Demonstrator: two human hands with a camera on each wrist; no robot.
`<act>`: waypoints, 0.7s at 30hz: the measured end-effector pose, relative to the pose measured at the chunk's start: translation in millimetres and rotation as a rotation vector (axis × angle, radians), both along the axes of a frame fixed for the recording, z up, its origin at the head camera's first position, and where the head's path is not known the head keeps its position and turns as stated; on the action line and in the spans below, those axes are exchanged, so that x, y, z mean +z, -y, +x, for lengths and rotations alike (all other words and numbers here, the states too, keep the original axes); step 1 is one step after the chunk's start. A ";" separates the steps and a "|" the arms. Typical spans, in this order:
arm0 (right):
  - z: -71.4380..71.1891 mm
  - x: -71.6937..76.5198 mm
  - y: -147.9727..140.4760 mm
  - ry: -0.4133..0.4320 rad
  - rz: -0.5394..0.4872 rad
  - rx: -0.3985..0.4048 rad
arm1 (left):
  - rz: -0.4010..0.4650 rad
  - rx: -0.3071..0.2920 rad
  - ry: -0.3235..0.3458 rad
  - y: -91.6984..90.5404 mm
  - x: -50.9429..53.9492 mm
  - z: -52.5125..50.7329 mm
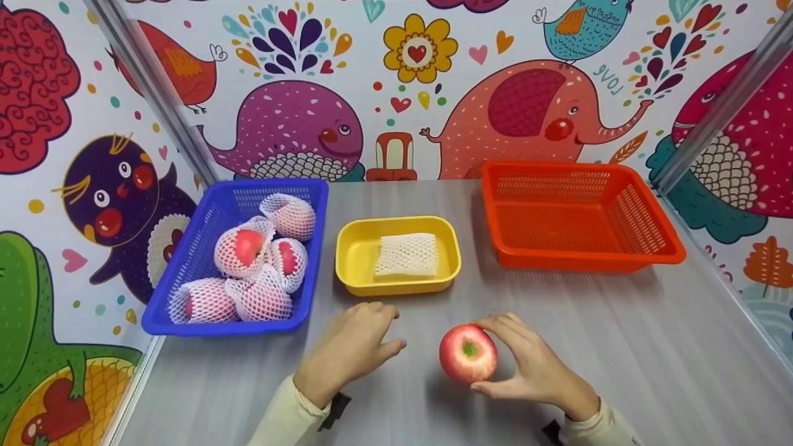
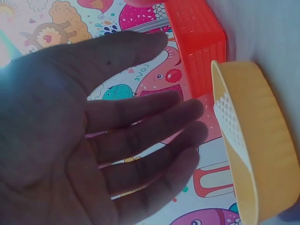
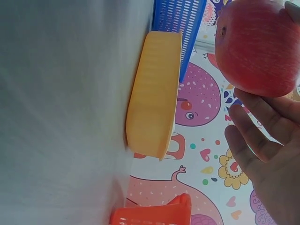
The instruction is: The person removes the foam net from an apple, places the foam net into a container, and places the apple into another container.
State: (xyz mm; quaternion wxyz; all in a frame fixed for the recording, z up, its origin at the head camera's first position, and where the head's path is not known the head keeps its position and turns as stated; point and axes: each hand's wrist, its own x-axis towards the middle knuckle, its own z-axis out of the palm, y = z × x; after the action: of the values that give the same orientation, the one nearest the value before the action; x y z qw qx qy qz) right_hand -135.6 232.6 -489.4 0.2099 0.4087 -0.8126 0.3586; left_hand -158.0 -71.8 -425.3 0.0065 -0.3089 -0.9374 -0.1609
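Nearest you, your left hand [image 1: 350, 348] hangs above the bench [image 1: 396, 409] holding nothing, its fingers [image 2: 150, 124] extended and slightly spread, palm turned inward. Opposite it, your right hand [image 1: 526, 362] holds a bare, round red apple [image 1: 468, 354] off the bench, pinched between thumb and fingers at its right side, a greenish hollow facing the head camera. The lower fingers, seen from the right wrist, stand apart from the fruit. For a steady hold, set the pads broadly across the apple's side and press lightly — bare skin is likely smooth and easily bruised. Your free left palm could cup the opposite side if the fruit begins to roll.

Beyond the hands, a yellow rectangular plastic tray [image 1: 396, 288] contains a flat, white foam-mesh sleeve [image 1: 406, 255]. To its left, a blue perforated plastic basket [image 1: 204, 254] holds five red apples in white foam netting [image 1: 248, 248]; to its right stands an orange-red perforated plastic basket [image 1: 582, 257]. Farthest — a white panel printed with cartoon animals [image 1: 420, 49].
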 end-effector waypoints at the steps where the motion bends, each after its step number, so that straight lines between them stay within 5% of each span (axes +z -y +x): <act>1: 0.1 0.1 -0.2 -0.001 0.000 0.001 | 0.004 -0.003 0.003 -0.1 -0.7 1.4; 14: -0.4 4.2 -6.4 0.002 0.006 -0.016 | -0.004 -0.010 0.021 2.0 -7.2 6.9; 21: -15.8 19.2 -22.1 -0.065 0.045 -0.048 | -0.009 -0.018 0.022 2.3 -7.7 7.3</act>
State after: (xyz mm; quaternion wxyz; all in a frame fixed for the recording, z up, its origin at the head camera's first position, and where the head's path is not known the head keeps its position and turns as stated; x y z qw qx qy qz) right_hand -151.4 254.7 -470.2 0.2354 0.4053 -0.8227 0.3216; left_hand -150.7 -74.0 -433.0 -0.0068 -0.3157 -0.9352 -0.1602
